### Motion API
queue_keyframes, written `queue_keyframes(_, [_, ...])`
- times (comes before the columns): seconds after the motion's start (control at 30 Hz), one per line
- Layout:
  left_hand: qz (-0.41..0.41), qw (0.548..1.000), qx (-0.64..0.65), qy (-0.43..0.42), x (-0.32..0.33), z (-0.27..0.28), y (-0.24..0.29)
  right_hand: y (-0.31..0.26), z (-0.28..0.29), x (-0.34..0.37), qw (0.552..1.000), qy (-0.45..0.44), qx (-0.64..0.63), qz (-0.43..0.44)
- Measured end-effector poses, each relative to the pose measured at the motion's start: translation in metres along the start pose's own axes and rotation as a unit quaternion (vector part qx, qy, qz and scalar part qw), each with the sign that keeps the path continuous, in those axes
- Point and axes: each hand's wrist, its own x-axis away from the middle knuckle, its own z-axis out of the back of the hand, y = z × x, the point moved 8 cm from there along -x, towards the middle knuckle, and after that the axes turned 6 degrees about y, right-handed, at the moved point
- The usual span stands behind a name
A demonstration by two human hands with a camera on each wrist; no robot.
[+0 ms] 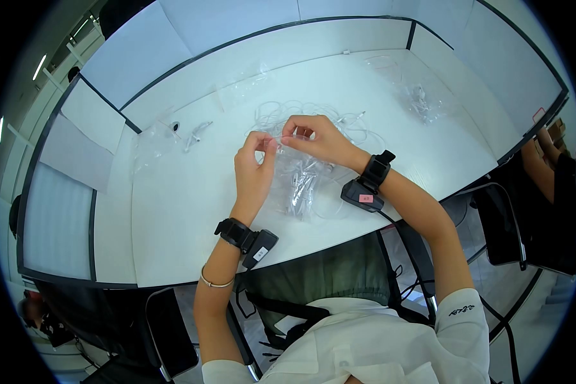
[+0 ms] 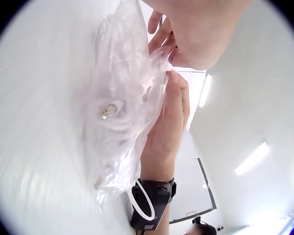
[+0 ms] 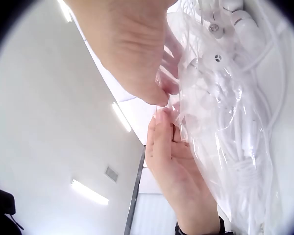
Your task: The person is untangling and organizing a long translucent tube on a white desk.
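In the head view, a clear plastic bag [image 1: 299, 185] with bundled white earphones inside lies near the table's front edge. My left hand [image 1: 255, 171] pinches the bag's top edge between thumb and fingers. Right beside it, my right hand [image 1: 323, 142] pinches the same edge, the fingertips of both hands close together. In the left wrist view, a gold-tipped plug [image 2: 108, 111] shows through the plastic. The right wrist view shows white earbuds [image 3: 245, 30] at the top and white cable [image 3: 245, 132] in the bag.
Loose white cables [image 1: 275, 110] spread behind the hands. A clear bag with white cable [image 1: 421, 102] lies at the back right; more clear plastic with a white cable [image 1: 197, 136] lies at the left. Low partition walls [image 1: 288, 37] enclose the white table [image 1: 179, 224].
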Motion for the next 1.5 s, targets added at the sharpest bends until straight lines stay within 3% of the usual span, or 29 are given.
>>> queue_keyframes(0.37, [-0.012, 1.000, -0.028, -0.002, 0.000, 0.000, 0.005, 0.005, -0.002, 0.001, 0.999, -0.022, -0.034, -0.029])
queue_keyframes(0.47, [-0.034, 0.999, -0.042, -0.001, 0.000, 0.002, 0.002, 0.003, -0.003, 0.001, 0.999, -0.008, -0.043, -0.002])
queue_keyframes(0.57, [-0.059, 0.995, -0.078, 0.011, 0.001, 0.003, 0.003, 0.004, -0.004, 0.002, 0.999, -0.027, -0.034, -0.026])
queue_keyframes(0.77, [0.003, 0.997, 0.020, 0.071, -0.002, 0.014, 0.012, 0.013, -0.001, 0.002, 0.996, 0.004, -0.067, -0.063])
queue_keyframes(0.97, [-0.003, 0.994, 0.085, 0.074, 0.000, 0.018, 0.012, 0.019, 0.012, -0.003, 0.977, 0.053, -0.180, -0.102])
queue_keyframes(1.07, [-0.012, 0.989, 0.105, 0.099, 0.001, 0.023, 0.016, 0.018, -0.002, 0.004, 0.945, -0.056, -0.258, -0.190])
queue_keyframes(1.1, [-0.016, 0.989, 0.101, 0.104, 0.001, 0.025, 0.016, 0.018, -0.010, 0.008, 0.958, -0.126, -0.187, -0.179])
queue_keyframes(1.17, [-0.027, 0.987, 0.102, 0.119, 0.001, 0.026, 0.012, 0.019, -0.025, 0.013, 0.973, -0.164, -0.086, -0.141])
queue_keyframes(1.2, [-0.021, 0.989, 0.104, 0.107, 0.001, 0.025, 0.013, 0.016, -0.027, 0.014, 0.979, -0.141, -0.106, -0.106])
queue_keyframes(1.3, [-0.026, 0.993, 0.080, 0.086, 0.001, 0.023, 0.015, 0.027, -0.025, 0.009, 0.978, -0.121, -0.112, -0.128])
queue_keyframes(1.43, [-0.043, 0.996, 0.007, 0.075, -0.001, 0.016, 0.016, 0.043, 0.013, 0.002, 0.963, 0.017, -0.158, -0.217])
queue_keyframes(1.5, [-0.031, 0.998, -0.017, 0.056, -0.002, 0.013, 0.007, 0.057, 0.052, -0.002, 0.899, 0.239, -0.325, -0.169])
